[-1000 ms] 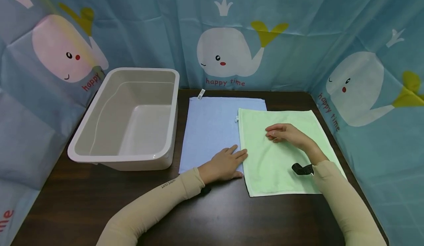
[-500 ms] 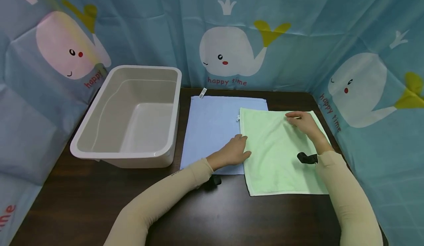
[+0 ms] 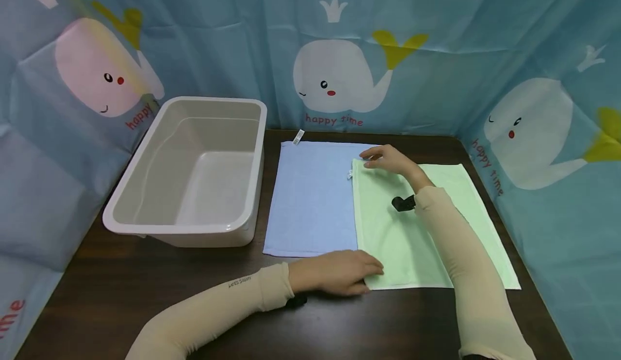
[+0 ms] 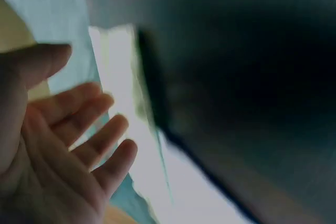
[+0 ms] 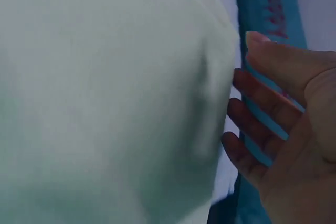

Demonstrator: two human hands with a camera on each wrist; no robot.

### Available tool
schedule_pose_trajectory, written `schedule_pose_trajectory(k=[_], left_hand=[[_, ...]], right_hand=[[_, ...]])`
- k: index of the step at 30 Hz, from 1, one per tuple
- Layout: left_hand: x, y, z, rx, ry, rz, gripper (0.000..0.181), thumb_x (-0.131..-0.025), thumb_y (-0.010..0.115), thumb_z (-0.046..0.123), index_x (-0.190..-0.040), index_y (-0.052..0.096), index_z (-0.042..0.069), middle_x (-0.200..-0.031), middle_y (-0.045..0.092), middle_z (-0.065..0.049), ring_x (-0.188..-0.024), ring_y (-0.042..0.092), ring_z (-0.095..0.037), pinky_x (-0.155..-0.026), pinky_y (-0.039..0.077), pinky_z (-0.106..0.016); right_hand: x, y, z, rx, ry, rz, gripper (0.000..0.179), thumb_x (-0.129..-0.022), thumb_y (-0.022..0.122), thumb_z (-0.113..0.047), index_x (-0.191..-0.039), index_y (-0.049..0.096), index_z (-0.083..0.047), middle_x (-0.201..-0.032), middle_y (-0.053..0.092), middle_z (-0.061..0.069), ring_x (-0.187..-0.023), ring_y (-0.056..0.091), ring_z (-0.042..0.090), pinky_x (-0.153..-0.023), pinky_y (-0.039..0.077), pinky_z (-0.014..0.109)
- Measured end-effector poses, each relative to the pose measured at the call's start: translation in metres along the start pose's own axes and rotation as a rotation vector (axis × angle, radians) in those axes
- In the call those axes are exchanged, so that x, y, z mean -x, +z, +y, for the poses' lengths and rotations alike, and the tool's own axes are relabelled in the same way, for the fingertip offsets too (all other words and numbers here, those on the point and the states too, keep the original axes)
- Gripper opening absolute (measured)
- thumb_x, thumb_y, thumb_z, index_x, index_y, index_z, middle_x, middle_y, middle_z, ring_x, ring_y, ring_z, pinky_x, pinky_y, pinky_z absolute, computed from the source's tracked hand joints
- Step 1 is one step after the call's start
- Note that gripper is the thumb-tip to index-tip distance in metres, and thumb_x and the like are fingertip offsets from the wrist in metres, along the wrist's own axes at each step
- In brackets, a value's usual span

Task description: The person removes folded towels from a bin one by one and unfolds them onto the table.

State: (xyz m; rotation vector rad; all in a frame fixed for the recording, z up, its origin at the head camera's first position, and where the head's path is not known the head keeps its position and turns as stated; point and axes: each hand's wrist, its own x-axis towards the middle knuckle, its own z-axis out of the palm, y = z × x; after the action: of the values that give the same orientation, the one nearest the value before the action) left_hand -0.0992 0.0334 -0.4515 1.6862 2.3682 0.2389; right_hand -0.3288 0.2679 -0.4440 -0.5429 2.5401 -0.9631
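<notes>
A light green towel (image 3: 427, 241) lies spread flat, its left side overlapping a blue towel (image 3: 310, 198) beneath. My left hand (image 3: 337, 272) is at the green towel's near left corner, fingertips over or on its edge. In the left wrist view those fingers (image 4: 100, 148) are loosely bent and grip nothing. My right hand (image 3: 390, 161) is at the far edge of the green towel, near its left corner. The right wrist view shows this thumb (image 5: 286, 64) and fingers apart beside the towel's edge, with no cloth pinched. Whether the fingertips touch it, I cannot tell.
A deep off-white plastic tub (image 3: 233, 228) stands on the dark wooden table (image 3: 233, 327) to the left of the towels. A blue curtain (image 3: 436, 90) printed with whales hangs behind and on both sides. A white tag (image 3: 298, 137) sticks out from the blue towel.
My right hand has gone left to the green towel's far edge, after moving right at first. My left hand has come down toward me from the towels' overlap to the near corner.
</notes>
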Motion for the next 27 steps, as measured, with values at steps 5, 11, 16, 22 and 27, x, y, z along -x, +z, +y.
schedule_pose_trajectory(k=[5, 11, 16, 22, 27], left_hand=[[0.014, 0.007, 0.023, -0.192, 0.139, -0.064, 0.051, -0.099, 0.056, 0.038, -0.144, 0.051, 0.015, -0.149, 0.051, 0.005, -0.139, 0.046, -0.008, -0.115, 0.036, -0.019], [0.017, 0.009, 0.026, -0.217, 0.138, -0.084, 0.053, -0.098, 0.058, 0.040, -0.144, 0.050, 0.014, -0.149, 0.051, 0.005, -0.139, 0.047, -0.008, -0.115, 0.037, -0.019], [0.019, 0.009, 0.026, -0.219, 0.139, -0.085, 0.052, -0.097, 0.058, 0.041, -0.143, 0.052, 0.016, -0.149, 0.052, 0.005, -0.138, 0.049, -0.008, -0.114, 0.037, -0.020], [0.018, 0.009, 0.026, -0.197, 0.136, -0.080, 0.049, -0.097, 0.059, 0.042, -0.140, 0.055, 0.019, -0.146, 0.054, 0.007, -0.133, 0.051, -0.007, -0.111, 0.040, -0.021], [0.015, 0.008, 0.024, -0.197, 0.130, -0.076, 0.052, -0.097, 0.060, 0.042, -0.143, 0.052, 0.019, -0.150, 0.050, 0.005, -0.136, 0.049, -0.009, -0.112, 0.039, -0.020]], right_hand=[[-0.019, 0.009, -0.011, 0.086, 0.032, 0.001, 0.034, -0.093, 0.068, -0.015, -0.125, 0.066, -0.004, -0.128, 0.066, 0.019, -0.117, 0.060, 0.034, -0.098, 0.050, 0.045], [-0.029, 0.006, -0.014, 0.072, 0.023, 0.098, 0.016, -0.093, 0.068, -0.012, -0.106, 0.072, -0.004, -0.106, 0.070, 0.016, -0.092, 0.060, 0.024, -0.079, 0.048, 0.032], [-0.041, 0.008, -0.012, 0.019, -0.024, 0.104, 0.012, -0.092, 0.070, -0.012, -0.101, 0.074, -0.006, -0.104, 0.071, 0.013, -0.092, 0.060, 0.022, -0.080, 0.048, 0.029], [-0.050, 0.013, -0.006, 0.005, -0.025, 0.053, 0.015, -0.092, 0.071, -0.014, -0.103, 0.075, -0.006, -0.107, 0.073, 0.014, -0.093, 0.061, 0.020, -0.082, 0.048, 0.028], [-0.053, 0.017, -0.004, -0.016, 0.005, 0.051, 0.017, -0.092, 0.069, -0.013, -0.107, 0.077, -0.008, -0.115, 0.073, 0.014, -0.102, 0.062, 0.022, -0.087, 0.048, 0.031]])
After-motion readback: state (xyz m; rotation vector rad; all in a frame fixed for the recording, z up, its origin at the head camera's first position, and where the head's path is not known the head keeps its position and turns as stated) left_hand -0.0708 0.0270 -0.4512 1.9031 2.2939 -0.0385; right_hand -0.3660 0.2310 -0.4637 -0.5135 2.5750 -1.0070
